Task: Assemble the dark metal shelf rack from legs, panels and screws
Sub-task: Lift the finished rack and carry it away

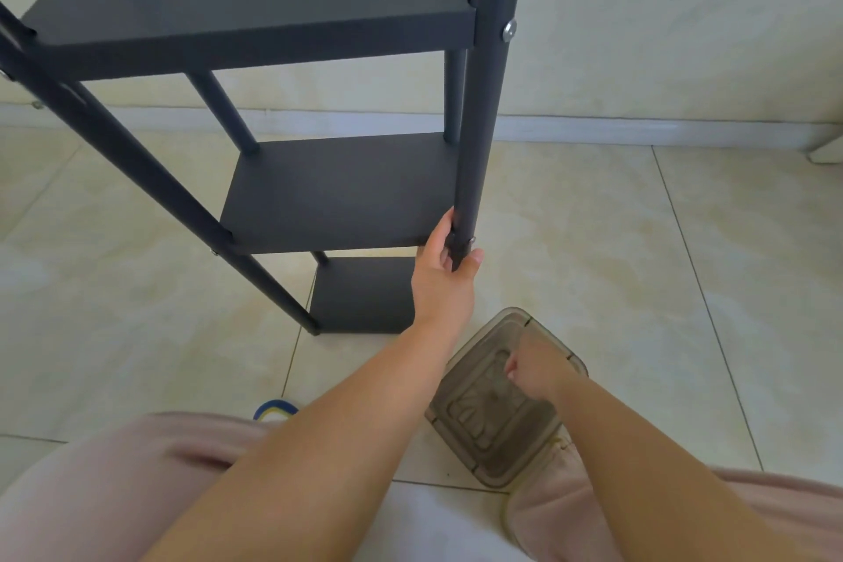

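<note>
The dark metal shelf rack (255, 0) stands upright on the tiled floor, with three panels in view: top, middle (337, 192) and bottom (365, 292). My left hand (444, 269) grips the near right leg (479, 128) at the level of the middle panel, where a small screw (472, 239) shows beside my fingers. A larger silver screw (509, 30) sits in the same leg at the top panel. My right hand (536, 367) is curled inside a smoky plastic box (479, 434) on the floor; what it pinches is hidden.
A pale wall and skirting board run behind the rack. My knees in pink fabric fill the bottom of the view. A blue and yellow object (273, 408) peeks out by my left knee. A white object (828, 151) sits at the far right edge.
</note>
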